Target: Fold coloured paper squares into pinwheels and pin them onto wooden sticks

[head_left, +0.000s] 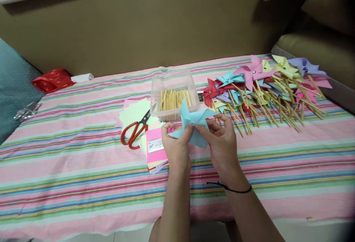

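Note:
A light blue paper pinwheel (198,116) is held up between my two hands, its blades folded in toward the centre. My left hand (179,142) grips it from the left, with the thumb pressed near the middle. From the other side my right hand (222,136) pinches it, thumb also at the centre and fingers behind a blade. No stick shows on this pinwheel. Just beyond my hands stands a clear plastic box (174,77) holding many short wooden sticks (174,99).
Red-handled scissors (135,133) lie on pale green paper sheets (135,112), beside a pink-topped paper stack (152,157). Finished pinwheels on sticks (253,71) are heaped at the right. A red plastic bag (54,80) sits far left on the striped cloth (83,175).

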Available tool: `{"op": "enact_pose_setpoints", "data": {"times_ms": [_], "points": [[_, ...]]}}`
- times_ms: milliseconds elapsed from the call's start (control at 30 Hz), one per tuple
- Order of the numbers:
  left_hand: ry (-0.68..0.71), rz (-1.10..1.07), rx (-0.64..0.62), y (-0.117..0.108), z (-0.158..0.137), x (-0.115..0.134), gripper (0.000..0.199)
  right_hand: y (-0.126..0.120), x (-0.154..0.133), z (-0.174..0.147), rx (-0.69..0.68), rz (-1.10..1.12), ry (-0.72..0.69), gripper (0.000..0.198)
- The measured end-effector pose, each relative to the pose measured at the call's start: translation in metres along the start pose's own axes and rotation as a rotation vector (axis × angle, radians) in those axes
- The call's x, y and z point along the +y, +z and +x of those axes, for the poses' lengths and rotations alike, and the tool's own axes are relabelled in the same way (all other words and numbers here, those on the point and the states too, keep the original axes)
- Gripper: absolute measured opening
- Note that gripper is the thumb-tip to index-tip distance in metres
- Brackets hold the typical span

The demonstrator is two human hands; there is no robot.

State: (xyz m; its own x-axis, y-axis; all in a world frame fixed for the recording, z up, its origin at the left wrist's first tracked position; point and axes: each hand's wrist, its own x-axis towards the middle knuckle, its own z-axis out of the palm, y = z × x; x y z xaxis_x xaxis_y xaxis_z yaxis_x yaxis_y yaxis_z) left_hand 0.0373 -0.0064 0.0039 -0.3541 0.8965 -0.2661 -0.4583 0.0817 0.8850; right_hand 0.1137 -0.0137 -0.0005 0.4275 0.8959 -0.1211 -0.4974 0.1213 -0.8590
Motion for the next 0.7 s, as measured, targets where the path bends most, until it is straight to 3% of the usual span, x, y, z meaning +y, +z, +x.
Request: {"op": "enact_pose_setpoints", "data": {"times_ms": [167,333,700], "points": [[0.008,0.074,-0.028,0.001,-0.001,0.005,0.053,-0.001,-0.006,0.002,-0.030,0.019,0.113,0.065],[0.040,0.079,-0.079,0.000,0.000,0.006,0.052,-0.004,-0.009,0.004,-0.058,-0.001,0.166,0.059],[-0.005,0.237,-0.150,-0.004,0.001,0.008,0.051,-0.009,-0.012,0.007,-0.049,0.002,0.177,0.062]]}}
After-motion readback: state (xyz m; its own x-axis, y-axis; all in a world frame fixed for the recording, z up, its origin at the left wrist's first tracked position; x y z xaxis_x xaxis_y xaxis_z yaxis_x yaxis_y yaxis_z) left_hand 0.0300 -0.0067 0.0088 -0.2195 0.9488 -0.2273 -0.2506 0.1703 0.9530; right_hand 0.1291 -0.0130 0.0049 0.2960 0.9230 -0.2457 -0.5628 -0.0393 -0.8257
